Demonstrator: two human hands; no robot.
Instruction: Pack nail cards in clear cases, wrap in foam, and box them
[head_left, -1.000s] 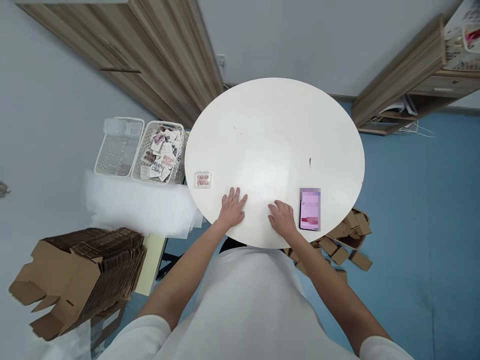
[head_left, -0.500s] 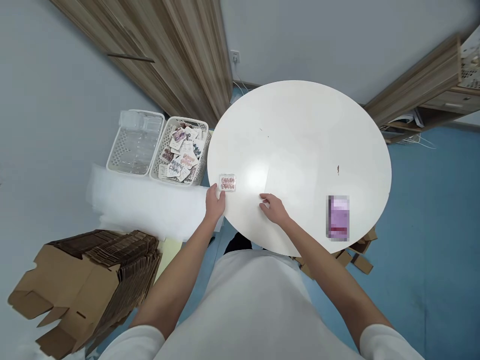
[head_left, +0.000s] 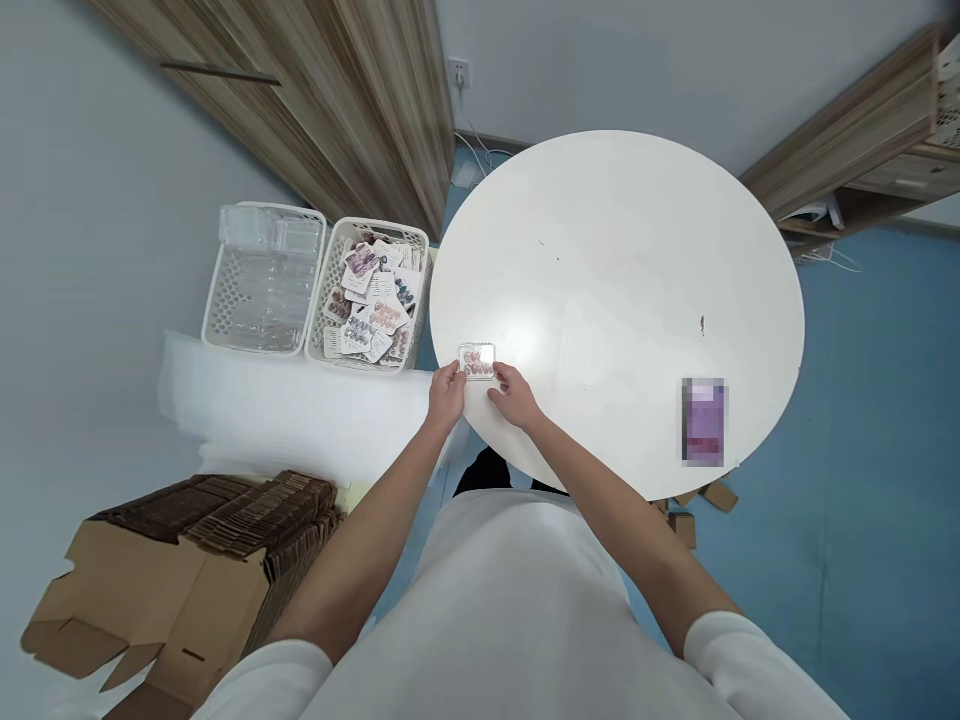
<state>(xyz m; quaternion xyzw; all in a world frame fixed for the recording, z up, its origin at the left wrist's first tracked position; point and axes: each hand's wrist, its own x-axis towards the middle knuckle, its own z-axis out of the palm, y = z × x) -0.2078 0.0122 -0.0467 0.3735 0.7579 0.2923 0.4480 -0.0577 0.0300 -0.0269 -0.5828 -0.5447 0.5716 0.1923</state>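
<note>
A small clear plastic case [head_left: 478, 362] with two rows of pinkish press-on nails in it is at the left edge of the white round table [head_left: 630, 230]. My left hand [head_left: 448, 393] pinches its left end between thumb and fingers. At the opposite end, my right hand [head_left: 515, 396] has its fingertips on the case's right edge, the fingers bent closed. A bright patch of glare covers part of the lid, so some of the nails are hard to make out.
Left of the table stand a white basket of nail cards [head_left: 371, 300] and a white basket of clear plastic cases [head_left: 266, 285]. White wrapping sheet [head_left: 300, 410] lies before them. Flattened cardboard boxes [head_left: 165, 590] are stacked lower left. A blurred purple object [head_left: 705, 422] rests on the table's right.
My right hand has moved left to the case and now touches its right end. The left hand still holds the other end. The whole view has shifted slightly.
</note>
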